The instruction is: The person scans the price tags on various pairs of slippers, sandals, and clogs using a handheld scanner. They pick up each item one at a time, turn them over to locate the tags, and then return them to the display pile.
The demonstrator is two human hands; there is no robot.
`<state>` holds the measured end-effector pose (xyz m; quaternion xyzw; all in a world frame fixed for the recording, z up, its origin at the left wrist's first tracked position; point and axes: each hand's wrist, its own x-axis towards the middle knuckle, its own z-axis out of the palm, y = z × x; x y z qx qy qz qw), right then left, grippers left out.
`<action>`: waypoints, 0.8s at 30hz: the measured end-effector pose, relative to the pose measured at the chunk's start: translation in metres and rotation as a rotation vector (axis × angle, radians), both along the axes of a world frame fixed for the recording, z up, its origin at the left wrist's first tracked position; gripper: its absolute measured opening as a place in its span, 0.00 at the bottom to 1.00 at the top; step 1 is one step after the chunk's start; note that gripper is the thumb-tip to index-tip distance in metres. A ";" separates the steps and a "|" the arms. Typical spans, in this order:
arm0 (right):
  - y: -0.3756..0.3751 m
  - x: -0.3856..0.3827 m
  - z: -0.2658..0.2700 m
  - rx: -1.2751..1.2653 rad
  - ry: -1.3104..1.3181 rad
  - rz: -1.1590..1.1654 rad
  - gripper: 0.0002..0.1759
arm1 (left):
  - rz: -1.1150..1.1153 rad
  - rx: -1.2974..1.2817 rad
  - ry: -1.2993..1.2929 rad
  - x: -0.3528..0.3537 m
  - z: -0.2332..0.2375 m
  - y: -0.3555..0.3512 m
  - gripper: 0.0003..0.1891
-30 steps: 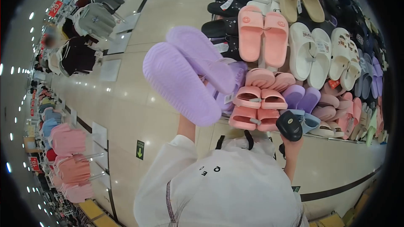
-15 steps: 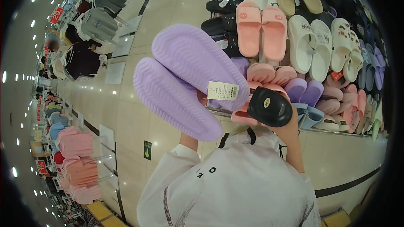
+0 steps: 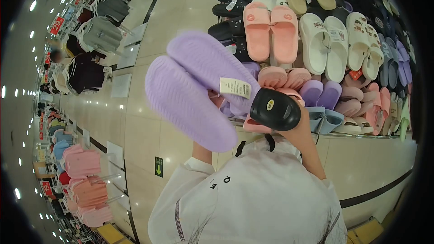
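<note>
A pair of lilac slides (image 3: 187,95) is held up in front of me with the ridged soles facing my view. My left hand (image 3: 202,153) holds them from behind, its fingers hidden by the slides and only the wrist showing below. A white paper price tag (image 3: 235,87) lies against the upper sole near the heel. In my right hand (image 3: 299,124) is a black barcode scanner (image 3: 275,110) with a small yellow oval sticker, fingers wrapped round it from below. Its front end overlaps the heel of the upper slide, right beside the tag.
On the right, a display rack holds many slides, among them a pink pair (image 3: 270,34), a white pair (image 3: 323,45) and a purple pair (image 3: 321,94). Clothes racks with pink shirts (image 3: 81,160) and grey tops (image 3: 101,31) line the left. A green floor sign (image 3: 158,166) marks the tiled aisle.
The scanner in my right hand has moved left, closer to the tag and onto the slide's heel. The lilac slides have tilted slightly. The view has shifted a little to the right.
</note>
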<state>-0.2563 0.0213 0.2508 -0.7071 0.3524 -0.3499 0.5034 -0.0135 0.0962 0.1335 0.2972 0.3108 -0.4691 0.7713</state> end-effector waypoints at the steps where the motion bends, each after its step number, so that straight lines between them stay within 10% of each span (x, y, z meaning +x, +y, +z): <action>1: 0.001 0.000 -0.001 0.002 -0.001 0.004 0.29 | 0.012 0.003 0.031 0.003 0.003 -0.006 0.15; 15: 0.001 0.016 -0.062 0.076 -0.051 -0.086 0.24 | -0.049 -0.024 0.035 -0.011 0.040 0.008 0.17; 24: -0.001 0.032 -0.077 -0.079 -0.128 -0.081 0.27 | -0.432 -0.568 0.166 -0.008 0.018 0.035 0.23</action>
